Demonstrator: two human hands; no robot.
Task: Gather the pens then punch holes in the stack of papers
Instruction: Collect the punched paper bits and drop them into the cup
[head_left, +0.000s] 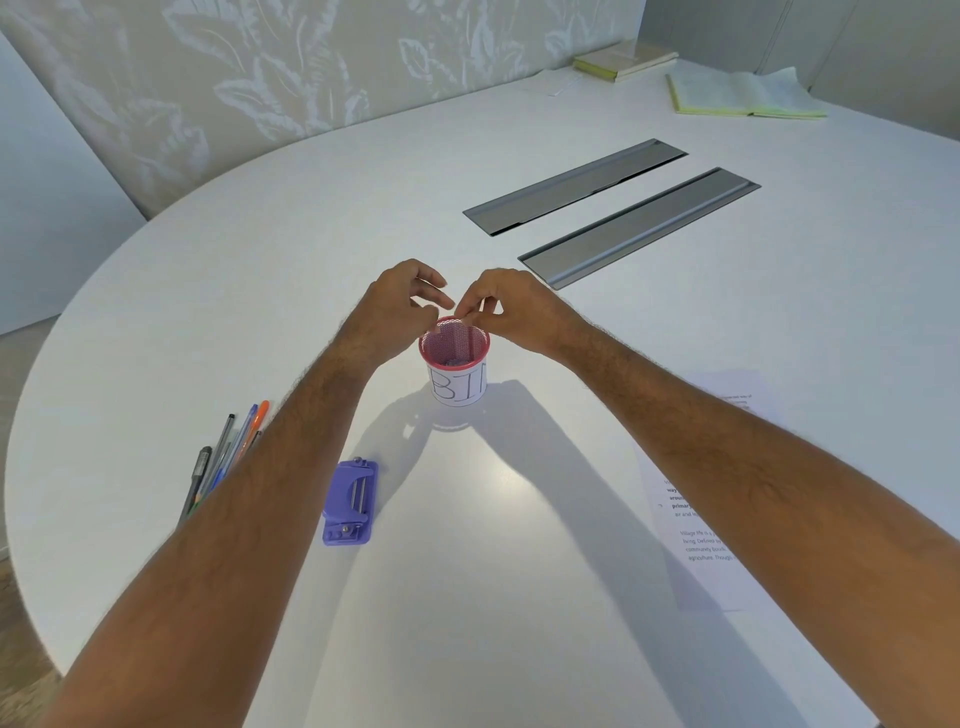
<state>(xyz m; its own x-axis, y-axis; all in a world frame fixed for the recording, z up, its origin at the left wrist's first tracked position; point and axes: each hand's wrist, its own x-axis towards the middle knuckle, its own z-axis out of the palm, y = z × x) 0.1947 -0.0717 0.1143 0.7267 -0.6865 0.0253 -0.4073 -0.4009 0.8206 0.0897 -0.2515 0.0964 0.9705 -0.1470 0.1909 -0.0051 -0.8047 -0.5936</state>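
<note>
Pens (228, 457) lie loose by our left arm | left hand (400, 306) loosely curled, empty | right hand (511, 312) pinching something tiny over red mesh cup (454, 358)

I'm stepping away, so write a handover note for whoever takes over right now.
Left hand: over the far rim of the pink mesh cup, fingers loosely curled, holding nothing visible.
Right hand: fingers pinched at the cup's rim; whether they hold anything cannot be told.
Pens: lying together on the table at left, partly hidden by the left forearm.
Purple hole punch: flat beside them, untouched.
Papers: at right, under the right forearm.
Left: punching the papers.
</note>
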